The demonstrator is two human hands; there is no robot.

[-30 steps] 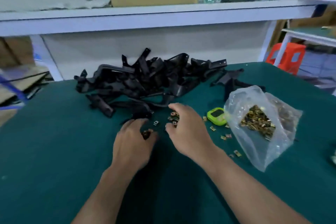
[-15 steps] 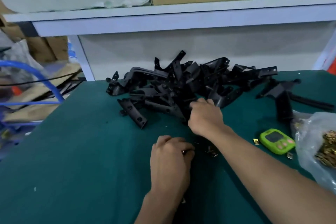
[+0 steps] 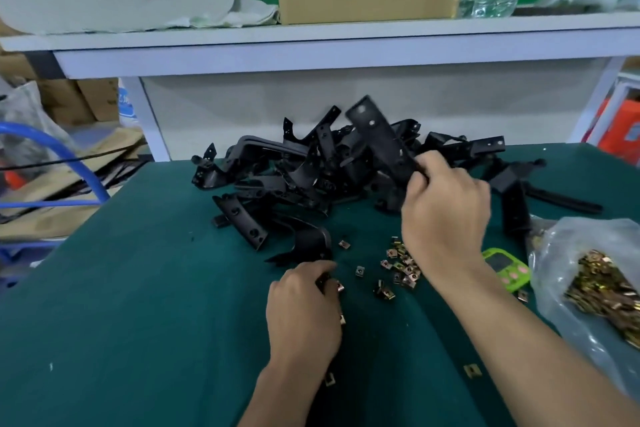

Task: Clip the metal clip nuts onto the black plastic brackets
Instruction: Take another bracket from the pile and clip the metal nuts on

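Lifted just now a long black plastic bracket (image 3: 377,135) out of the far heap of black brackets (image 3: 277,180), right grip (image 3: 446,211) clamped round its near end, left grip (image 3: 304,308) curled on a small brass clip nut (image 3: 340,286) at the green worktop (image 3: 138,288), likely readying both for clipping.

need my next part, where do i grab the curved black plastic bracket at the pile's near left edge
Pinch the curved black plastic bracket by its near end, coming from the near left: that end juts clear; the rest abuts the bracket pile.
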